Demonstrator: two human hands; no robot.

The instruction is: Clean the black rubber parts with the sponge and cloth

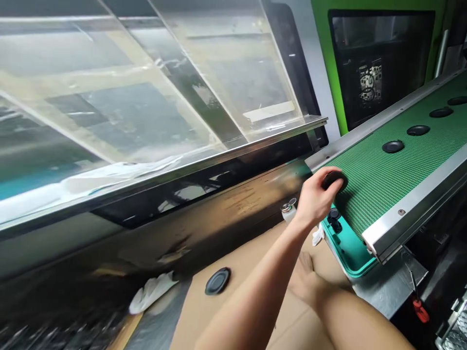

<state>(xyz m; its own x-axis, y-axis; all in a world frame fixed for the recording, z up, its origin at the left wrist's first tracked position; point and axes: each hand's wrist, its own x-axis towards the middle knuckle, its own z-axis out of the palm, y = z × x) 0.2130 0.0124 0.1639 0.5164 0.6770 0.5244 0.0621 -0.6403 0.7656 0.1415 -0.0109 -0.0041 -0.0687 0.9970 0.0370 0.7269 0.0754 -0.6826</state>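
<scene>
My left hand (318, 197) is closed on a black round lid-like part (340, 181), pinched between thumb and fingers just above the near end of the green conveyor belt (368, 184). Lower down, my right hand (303, 278) rests over the brown cardboard (251, 262), partly covered by my left forearm. Its fingers are blurred and mostly hidden. Another black round part (218, 281) lies on the cardboard, left of my left forearm. Below the belt's end, a teal bin (355, 255) has small black pieces (334, 219) in it.
Several black round parts, one nearest (393, 146), lie along the belt between metal side rails (419, 199). A small container with a raised lid (288, 210) stands behind my left wrist. A white glove (153, 291) lies at lower left. A red-handled tool (420, 310) is at lower right.
</scene>
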